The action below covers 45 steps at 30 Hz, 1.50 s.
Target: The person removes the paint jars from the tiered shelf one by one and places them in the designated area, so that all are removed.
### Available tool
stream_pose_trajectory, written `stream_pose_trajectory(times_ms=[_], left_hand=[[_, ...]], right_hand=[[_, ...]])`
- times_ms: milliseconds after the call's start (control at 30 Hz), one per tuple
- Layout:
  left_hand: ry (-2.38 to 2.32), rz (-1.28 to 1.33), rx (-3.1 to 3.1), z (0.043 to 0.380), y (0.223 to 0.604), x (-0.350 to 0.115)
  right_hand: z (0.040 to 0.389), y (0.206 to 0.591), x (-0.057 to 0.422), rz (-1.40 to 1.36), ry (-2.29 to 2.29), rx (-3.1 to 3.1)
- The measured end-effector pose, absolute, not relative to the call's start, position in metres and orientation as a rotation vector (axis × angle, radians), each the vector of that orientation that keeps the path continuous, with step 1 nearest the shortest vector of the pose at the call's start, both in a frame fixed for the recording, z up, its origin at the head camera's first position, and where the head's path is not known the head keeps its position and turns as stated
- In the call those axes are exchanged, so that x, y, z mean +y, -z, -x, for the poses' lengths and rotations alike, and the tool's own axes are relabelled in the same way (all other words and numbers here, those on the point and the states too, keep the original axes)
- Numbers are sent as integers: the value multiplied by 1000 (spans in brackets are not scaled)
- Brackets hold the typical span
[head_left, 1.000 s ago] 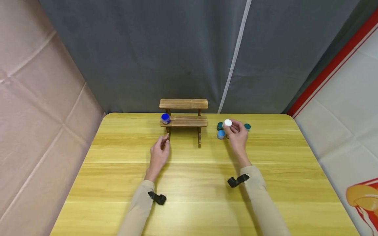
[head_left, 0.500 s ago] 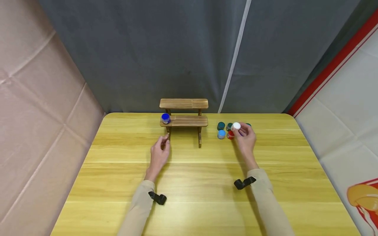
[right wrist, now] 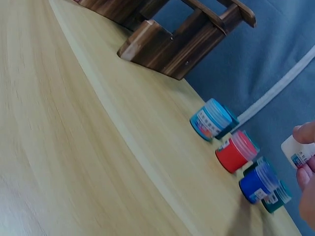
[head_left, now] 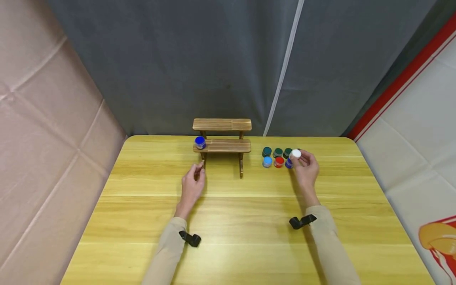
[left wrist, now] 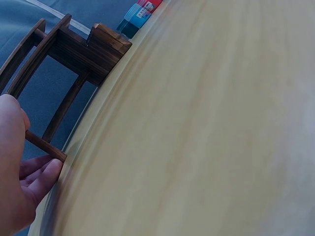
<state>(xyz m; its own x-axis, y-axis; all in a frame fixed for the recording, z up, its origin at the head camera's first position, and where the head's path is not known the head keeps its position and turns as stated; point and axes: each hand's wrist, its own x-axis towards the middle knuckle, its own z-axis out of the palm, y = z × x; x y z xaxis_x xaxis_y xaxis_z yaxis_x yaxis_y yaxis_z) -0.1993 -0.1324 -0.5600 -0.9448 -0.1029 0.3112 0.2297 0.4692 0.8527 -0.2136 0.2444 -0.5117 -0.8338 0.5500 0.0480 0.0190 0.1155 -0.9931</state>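
Observation:
My right hand [head_left: 307,168] pinches a white-lidded paint jar [head_left: 295,154] between thumb and fingers; its printed label shows in the right wrist view. The jar is raised above the right end of two rows of paint jars. In the front row stand a light blue jar [right wrist: 210,119], a red jar [right wrist: 237,151] and a dark blue jar [right wrist: 259,182]. My left hand [head_left: 192,185] grips the front left foot of a two-step wooden rack [head_left: 228,146], with the thumb above and fingers below in the left wrist view. A blue-lidded jar [head_left: 200,142] sits on the lower step's left end.
Behind the front row are dark green-lidded jars [head_left: 278,152], partly hidden by my right hand. The wooden table [head_left: 228,221] ends at a grey curtain [head_left: 178,79] just behind the rack. A pale panel [head_left: 46,138] borders the left side.
My right hand has moved to the right, carrying the white paint jar across the other jars and uncovering the red and dark blue ones. The left hand and rack hold still.

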Motion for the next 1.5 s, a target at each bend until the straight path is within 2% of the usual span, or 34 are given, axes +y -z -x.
stream_pose_trajectory(times_ms=[1200, 1500], left_hand=[[1428, 130, -2369, 201, 563, -132], [1430, 127, -2369, 202, 563, -132]], right_hand=[[210, 545, 273, 768, -1633, -2031], [209, 548, 273, 745, -1607, -2078]])
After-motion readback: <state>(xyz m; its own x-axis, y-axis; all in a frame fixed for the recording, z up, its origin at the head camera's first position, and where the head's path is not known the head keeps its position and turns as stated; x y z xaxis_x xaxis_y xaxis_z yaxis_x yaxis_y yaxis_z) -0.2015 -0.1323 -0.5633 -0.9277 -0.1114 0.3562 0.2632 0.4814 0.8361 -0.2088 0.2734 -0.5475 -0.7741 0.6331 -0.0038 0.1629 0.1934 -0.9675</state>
